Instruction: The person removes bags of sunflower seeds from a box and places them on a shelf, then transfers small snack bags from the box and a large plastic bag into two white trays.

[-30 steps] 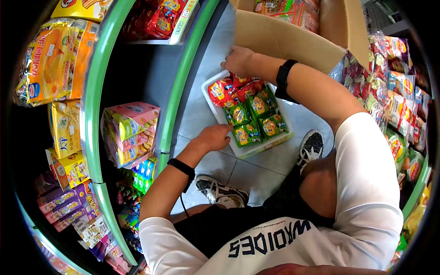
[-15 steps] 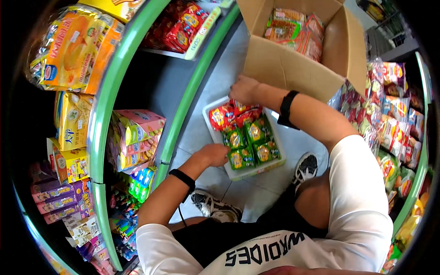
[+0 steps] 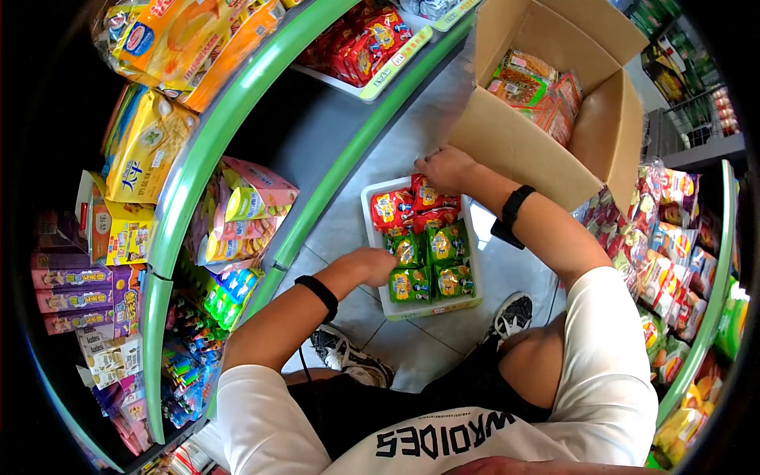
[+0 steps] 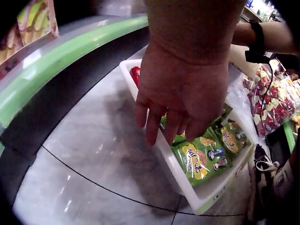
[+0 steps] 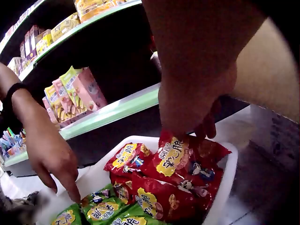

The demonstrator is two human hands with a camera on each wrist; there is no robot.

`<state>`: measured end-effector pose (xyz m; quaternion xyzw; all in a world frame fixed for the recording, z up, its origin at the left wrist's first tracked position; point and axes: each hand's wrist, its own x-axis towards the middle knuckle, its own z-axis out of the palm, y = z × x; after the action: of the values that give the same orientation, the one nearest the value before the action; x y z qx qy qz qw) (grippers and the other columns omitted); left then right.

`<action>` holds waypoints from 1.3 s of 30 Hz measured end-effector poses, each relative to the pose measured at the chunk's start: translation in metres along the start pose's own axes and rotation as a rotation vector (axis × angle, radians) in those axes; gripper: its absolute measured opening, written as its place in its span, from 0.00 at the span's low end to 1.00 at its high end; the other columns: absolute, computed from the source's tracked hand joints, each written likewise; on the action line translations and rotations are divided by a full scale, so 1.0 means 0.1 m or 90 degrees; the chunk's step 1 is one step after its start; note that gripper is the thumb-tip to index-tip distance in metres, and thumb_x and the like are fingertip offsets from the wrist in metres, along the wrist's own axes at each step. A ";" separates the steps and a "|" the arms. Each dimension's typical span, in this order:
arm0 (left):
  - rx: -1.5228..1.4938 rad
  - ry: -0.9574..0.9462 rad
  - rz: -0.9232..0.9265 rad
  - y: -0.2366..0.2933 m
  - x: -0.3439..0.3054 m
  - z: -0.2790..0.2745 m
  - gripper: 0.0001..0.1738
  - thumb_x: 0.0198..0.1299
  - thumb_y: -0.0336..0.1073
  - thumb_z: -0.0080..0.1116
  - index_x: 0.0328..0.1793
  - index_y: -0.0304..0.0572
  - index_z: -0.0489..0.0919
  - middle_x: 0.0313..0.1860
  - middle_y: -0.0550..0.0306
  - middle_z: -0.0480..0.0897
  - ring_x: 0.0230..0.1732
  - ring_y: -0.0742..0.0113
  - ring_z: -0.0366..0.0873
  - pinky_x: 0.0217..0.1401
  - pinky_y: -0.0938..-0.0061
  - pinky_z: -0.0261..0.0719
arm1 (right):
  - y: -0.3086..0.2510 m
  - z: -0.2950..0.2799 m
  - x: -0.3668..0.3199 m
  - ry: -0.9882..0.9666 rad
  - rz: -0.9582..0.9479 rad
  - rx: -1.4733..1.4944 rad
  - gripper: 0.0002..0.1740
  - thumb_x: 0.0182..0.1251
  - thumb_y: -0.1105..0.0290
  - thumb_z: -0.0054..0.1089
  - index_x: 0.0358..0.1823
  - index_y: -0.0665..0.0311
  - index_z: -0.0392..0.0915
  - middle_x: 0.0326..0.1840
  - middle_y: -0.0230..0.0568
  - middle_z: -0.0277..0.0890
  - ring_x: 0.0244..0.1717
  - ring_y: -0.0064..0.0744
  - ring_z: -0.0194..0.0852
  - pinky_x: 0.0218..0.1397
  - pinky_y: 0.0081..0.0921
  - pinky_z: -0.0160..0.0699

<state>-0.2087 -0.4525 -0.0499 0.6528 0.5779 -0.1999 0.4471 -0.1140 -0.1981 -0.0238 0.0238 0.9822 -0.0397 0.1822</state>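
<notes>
Fingers (image 4: 153,123) of the left hand (image 3: 369,267) are hanging loosely extended over the side of one white tray (image 3: 435,308), beside four green packets (image 3: 409,286). Above at least three red packets (image 3: 392,210), the right hand (image 3: 449,169) is hovering or gripping; I cannot tell. Compared with a second ago, the tray is appearing less slanted.

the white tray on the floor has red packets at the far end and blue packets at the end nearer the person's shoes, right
Not quite: the head view shows green packets, not blue, at the end of the white tray nearer the person's shoes.
</notes>
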 end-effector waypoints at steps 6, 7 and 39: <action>0.007 -0.016 0.002 -0.07 0.11 0.03 0.22 0.60 0.39 0.61 0.59 0.40 0.80 0.46 0.39 0.86 0.51 0.42 0.84 0.54 0.50 0.81 | 0.44 0.18 -0.08 0.086 0.002 0.084 0.14 0.67 0.60 0.55 0.43 0.64 0.81 0.42 0.56 0.83 0.48 0.57 0.82 0.54 0.50 0.78; 0.007 -0.016 0.002 -0.09 0.13 0.04 0.22 0.60 0.39 0.61 0.59 0.40 0.80 0.46 0.39 0.86 0.51 0.42 0.84 0.54 0.50 0.81 | 0.53 0.20 -0.15 0.086 0.003 0.084 0.14 0.67 0.60 0.55 0.43 0.64 0.81 0.42 0.56 0.83 0.48 0.57 0.82 0.54 0.50 0.78; -0.111 0.043 0.048 -0.08 0.15 -0.05 0.24 0.58 0.35 0.60 0.62 0.40 0.77 0.44 0.34 0.86 0.48 0.37 0.84 0.53 0.51 0.81 | 1.55 0.45 -0.96 0.130 0.633 0.037 0.26 0.69 0.64 0.56 0.67 0.66 0.73 0.70 0.53 0.71 0.70 0.57 0.69 0.70 0.64 0.62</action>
<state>-0.2139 -0.4402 -0.0614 0.6391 0.5829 -0.1095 0.4897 0.0008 -0.0509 -0.0420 0.4970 0.8635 0.0273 0.0812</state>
